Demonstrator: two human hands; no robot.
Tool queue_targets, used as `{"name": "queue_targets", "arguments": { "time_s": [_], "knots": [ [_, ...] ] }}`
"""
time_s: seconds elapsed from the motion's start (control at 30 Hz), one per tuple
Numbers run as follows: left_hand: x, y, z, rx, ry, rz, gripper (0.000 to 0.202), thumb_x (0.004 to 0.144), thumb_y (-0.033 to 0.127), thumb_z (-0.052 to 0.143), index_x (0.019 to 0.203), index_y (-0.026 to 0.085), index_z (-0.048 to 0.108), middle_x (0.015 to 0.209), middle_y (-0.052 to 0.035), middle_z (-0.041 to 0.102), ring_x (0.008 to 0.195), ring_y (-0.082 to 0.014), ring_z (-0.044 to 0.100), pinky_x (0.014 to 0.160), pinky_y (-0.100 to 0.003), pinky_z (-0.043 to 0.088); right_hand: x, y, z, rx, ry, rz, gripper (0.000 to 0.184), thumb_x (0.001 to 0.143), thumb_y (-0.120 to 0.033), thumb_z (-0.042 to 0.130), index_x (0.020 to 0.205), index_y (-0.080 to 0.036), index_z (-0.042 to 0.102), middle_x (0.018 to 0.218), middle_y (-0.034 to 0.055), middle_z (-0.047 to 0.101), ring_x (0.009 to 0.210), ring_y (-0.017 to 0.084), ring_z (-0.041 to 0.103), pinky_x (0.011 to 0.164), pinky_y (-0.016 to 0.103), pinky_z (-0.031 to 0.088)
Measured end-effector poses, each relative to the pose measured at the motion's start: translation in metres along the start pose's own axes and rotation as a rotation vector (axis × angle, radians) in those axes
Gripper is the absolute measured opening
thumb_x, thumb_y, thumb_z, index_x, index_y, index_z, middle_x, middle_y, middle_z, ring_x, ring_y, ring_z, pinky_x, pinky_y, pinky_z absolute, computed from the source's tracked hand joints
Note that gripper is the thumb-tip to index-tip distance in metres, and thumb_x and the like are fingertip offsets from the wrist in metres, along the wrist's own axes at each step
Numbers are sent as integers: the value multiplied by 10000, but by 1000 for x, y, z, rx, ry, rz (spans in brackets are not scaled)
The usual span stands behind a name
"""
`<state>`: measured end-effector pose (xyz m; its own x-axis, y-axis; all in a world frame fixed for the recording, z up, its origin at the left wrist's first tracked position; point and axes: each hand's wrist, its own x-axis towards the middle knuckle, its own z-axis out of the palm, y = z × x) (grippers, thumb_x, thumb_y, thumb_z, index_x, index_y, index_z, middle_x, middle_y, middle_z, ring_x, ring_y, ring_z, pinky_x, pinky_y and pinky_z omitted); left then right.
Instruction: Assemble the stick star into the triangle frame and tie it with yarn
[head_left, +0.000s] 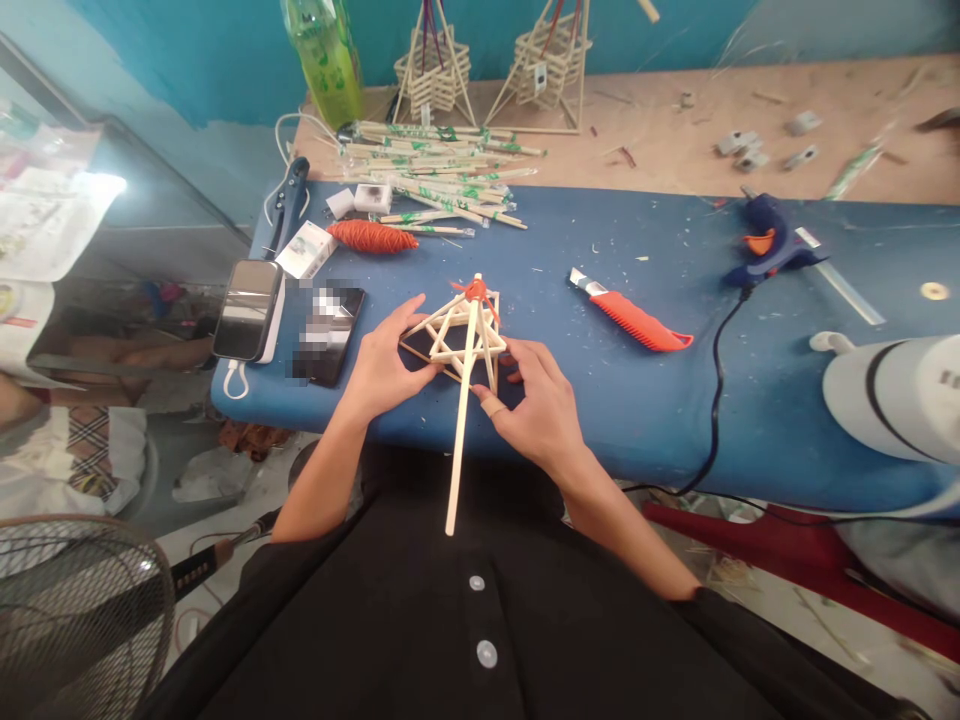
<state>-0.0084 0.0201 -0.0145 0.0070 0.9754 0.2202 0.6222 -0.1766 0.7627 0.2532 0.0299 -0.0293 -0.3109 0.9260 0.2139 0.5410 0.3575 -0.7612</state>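
Note:
A small frame of wooden sticks (456, 335), bound at its top with orange thread (475, 290), stands on the blue table (660, 400) near its front edge. My left hand (384, 362) grips the frame's left side. On the right, my right hand (536, 405) pinches the frame's lower corner and a long loose stick (461, 430), which slants down from the thread knot past the table's edge toward my body. One finger of that hand wears a plaster.
An orange utility knife (637, 318) lies to the right, a blue glue gun (769, 245) with its black cord farther right. Two phones (247, 310) lie at left, with an orange thread spool (371, 236) and a pile of chopsticks (435, 170) behind. Finished stick towers (551, 60) and a green bottle (324, 55) stand at the back.

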Motion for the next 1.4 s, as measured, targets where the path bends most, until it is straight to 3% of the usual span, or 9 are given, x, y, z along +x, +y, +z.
{"name": "queue_targets", "arguments": {
  "time_s": [0.37, 0.5, 0.83, 1.0, 1.13, 1.23, 1.3, 1.4],
  "knots": [
    [-1, -2, 1, 28, -12, 22, 926, 857, 347, 915, 1691, 222, 534, 1496, -158, 800, 1389, -355, 786, 1253, -523, 606, 0, -2, -1, 8, -14, 15, 652, 908, -469, 814, 1491, -217, 664, 1381, 190, 744, 1096, 335, 784, 926, 569, 735],
    [-2, -3, 1, 35, -12, 46, 920, 850, 331, 904, 1692, 225, 551, 1589, -173, 748, 1458, -376, 745, 1280, -543, 585, -1, -2, -1, 13, -11, 15, 693, 896, -501, 839, 1499, -216, 648, 1382, 192, 739, 1064, 330, 780, 931, 580, 732],
    [-2, -6, 2, 33, -15, 37, 903, 875, 329, 881, 1702, 231, 534, 1610, -173, 735, 1494, -382, 724, 1302, -556, 569, -2, 0, 2, -11, 11, -12, 647, 905, -484, 816, 1481, -240, 651, 1342, 172, 753, 1062, 329, 774, 923, 569, 736],
    [-4, -4, 0, 61, -28, 111, 979, 867, 319, 853, 1757, 201, 463, 1619, -195, 720, 1492, -394, 705, 1266, -581, 595, -2, 0, 3, -3, 6, -14, 703, 891, -512, 833, 1497, -207, 646, 1350, 189, 743, 1052, 329, 780, 923, 574, 736],
    [-12, 7, -19, 75, 17, 224, 1006, 869, 249, 758, 1804, 218, 386, 1674, -187, 675, 1533, -386, 651, 1259, -606, 593, -6, 2, 2, 12, 25, -44, 831, 888, -644, 848, 1539, -183, 616, 1374, 211, 729, 1058, 338, 786, 919, 587, 735],
    [-3, 14, -46, 141, 106, 232, 837, 885, 185, 693, 1708, 233, 544, 1551, -137, 770, 1402, -330, 731, 1172, -519, 648, -8, 7, 0, 62, 48, -89, 875, 923, -740, 801, 1569, -189, 589, 1397, 219, 720, 1083, 342, 786, 922, 580, 731],
    [20, 11, -65, 262, 108, 234, 648, 940, 183, 661, 1587, 220, 672, 1413, -98, 834, 1308, -294, 770, 1204, -493, 624, -8, 10, -1, 126, 47, -112, 844, 978, -768, 726, 1579, -194, 577, 1411, 220, 716, 1121, 347, 786, 915, 562, 728],
    [72, -5, -85, 545, -58, 166, 684, 916, 188, 681, 1600, 181, 678, 1546, -134, 767, 1480, -373, 672, 1316, -566, 525, -8, 15, -2, 209, 49, -123, 800, 1044, -758, 631, 1604, -192, 550, 1446, 229, 710, 1176, 355, 783, 911, 548, 721]
  ]
}}
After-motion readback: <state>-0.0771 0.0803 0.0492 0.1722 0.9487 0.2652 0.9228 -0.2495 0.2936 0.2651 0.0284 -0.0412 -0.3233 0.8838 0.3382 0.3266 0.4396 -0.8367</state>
